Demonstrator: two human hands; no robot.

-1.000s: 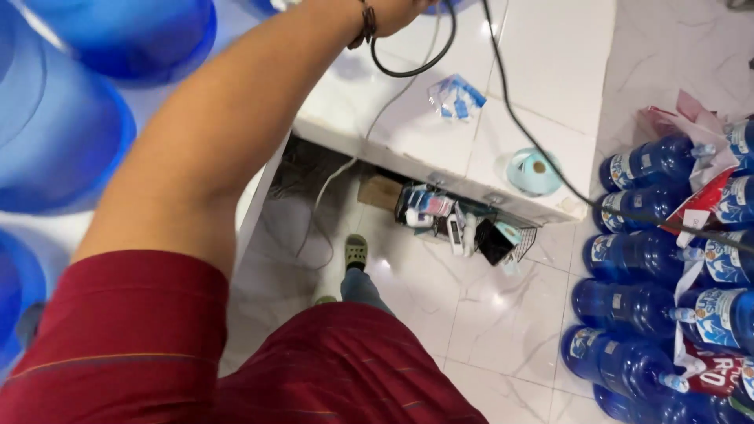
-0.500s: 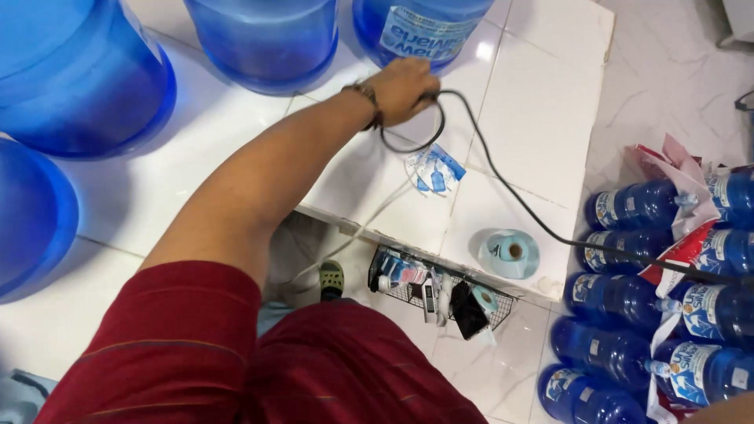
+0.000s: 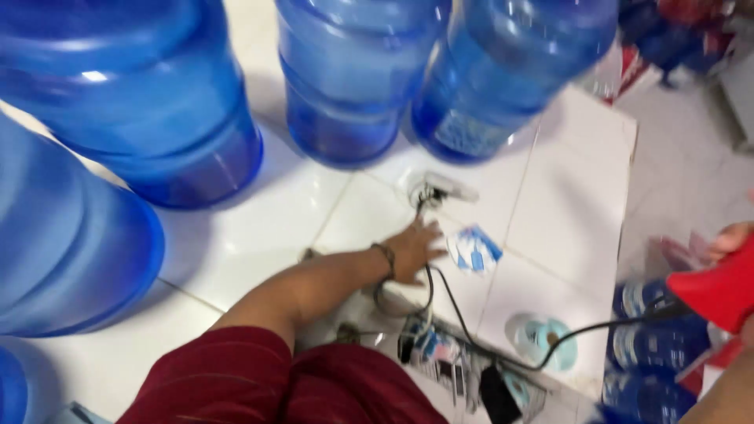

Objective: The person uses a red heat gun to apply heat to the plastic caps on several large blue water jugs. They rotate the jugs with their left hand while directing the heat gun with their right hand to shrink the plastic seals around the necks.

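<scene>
My left hand lies on the white tiled counter, fingers apart, over a black cord. The cord runs from a white plug or socket just beyond my fingertips, under my wrist, and off to the right. There it meets a red tool, which my right hand holds at the frame's right edge. A small blue and white packet sits right beside my left fingers. The picture is blurred.
Several large blue water jugs stand along the back and left of the counter. A pale blue tape roll lies near the counter's front edge. Small blue bottles are packed on the floor at right. Small items fill a wire rack below.
The view has swung up toward the jugs. My left hand slid along the cord toward the plug and its fingers have spread. The red tool in my right hand has come into view.
</scene>
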